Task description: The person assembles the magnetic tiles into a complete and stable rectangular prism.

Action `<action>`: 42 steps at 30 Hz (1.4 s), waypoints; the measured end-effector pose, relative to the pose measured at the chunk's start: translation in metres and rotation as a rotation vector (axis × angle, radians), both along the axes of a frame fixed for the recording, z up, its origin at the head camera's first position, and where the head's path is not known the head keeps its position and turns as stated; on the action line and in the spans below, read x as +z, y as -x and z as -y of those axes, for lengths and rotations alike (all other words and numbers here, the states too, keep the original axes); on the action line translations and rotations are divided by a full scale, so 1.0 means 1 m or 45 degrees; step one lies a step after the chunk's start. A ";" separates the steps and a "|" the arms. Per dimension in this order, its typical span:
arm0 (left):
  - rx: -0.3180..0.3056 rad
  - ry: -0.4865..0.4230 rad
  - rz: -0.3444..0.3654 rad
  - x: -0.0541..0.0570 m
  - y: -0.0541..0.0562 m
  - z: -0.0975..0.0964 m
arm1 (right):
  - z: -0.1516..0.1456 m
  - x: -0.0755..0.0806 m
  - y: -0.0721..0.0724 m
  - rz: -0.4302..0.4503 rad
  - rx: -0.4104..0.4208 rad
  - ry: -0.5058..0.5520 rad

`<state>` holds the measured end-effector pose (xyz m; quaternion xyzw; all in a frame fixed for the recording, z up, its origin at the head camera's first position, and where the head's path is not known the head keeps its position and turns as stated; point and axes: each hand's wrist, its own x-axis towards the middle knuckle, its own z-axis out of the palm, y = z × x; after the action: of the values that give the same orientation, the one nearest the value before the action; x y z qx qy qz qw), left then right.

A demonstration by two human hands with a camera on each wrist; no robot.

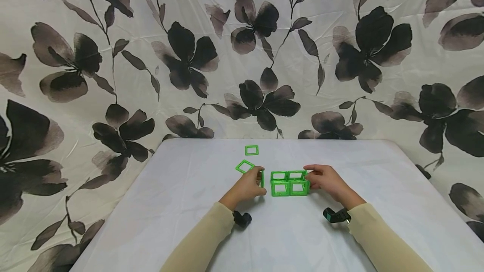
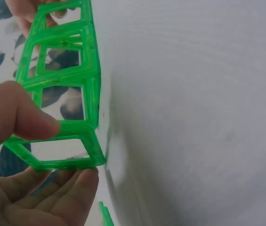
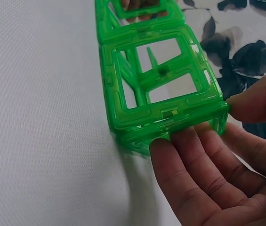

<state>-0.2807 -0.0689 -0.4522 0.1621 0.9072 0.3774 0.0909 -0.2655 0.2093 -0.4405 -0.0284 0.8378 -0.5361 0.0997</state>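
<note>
A block of green magnetic tiles (image 1: 290, 188), open square frames joined side by side, stands on the white table. At its left end my left hand (image 1: 247, 186) pinches a single upright magnetic tile (image 2: 67, 163) between thumb and fingers. In the head view a narrow gap separates that tile from the block. My right hand (image 1: 329, 181) holds the block's right end. Seen from the right wrist, the thumb (image 3: 257, 101) is at the far corner and the other fingers lie against the end tile (image 3: 189, 120).
Two loose green tiles lie beyond the left hand: a tilted tile (image 1: 240, 164) close to its fingers and another tile (image 1: 251, 154) farther back. Behind the table (image 1: 151, 221) hangs a floral cloth (image 1: 261, 11). Each wrist wears a dark camera band.
</note>
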 end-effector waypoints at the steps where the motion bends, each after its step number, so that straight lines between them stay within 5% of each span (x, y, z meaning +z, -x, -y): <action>1: -0.003 -0.001 0.000 0.000 0.000 -0.001 | -0.001 0.000 0.000 0.001 0.003 0.007; 10: -0.001 0.095 -0.036 0.000 -0.002 -0.006 | -0.002 -0.003 0.002 0.019 -0.005 0.024; 42: 0.010 0.101 -0.047 0.003 -0.009 -0.022 | 0.001 0.001 -0.001 0.021 -0.019 0.025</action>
<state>-0.2719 -0.0473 -0.4487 0.1618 0.9236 0.3385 0.0788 -0.2649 0.2088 -0.4399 -0.0188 0.8319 -0.5450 0.1025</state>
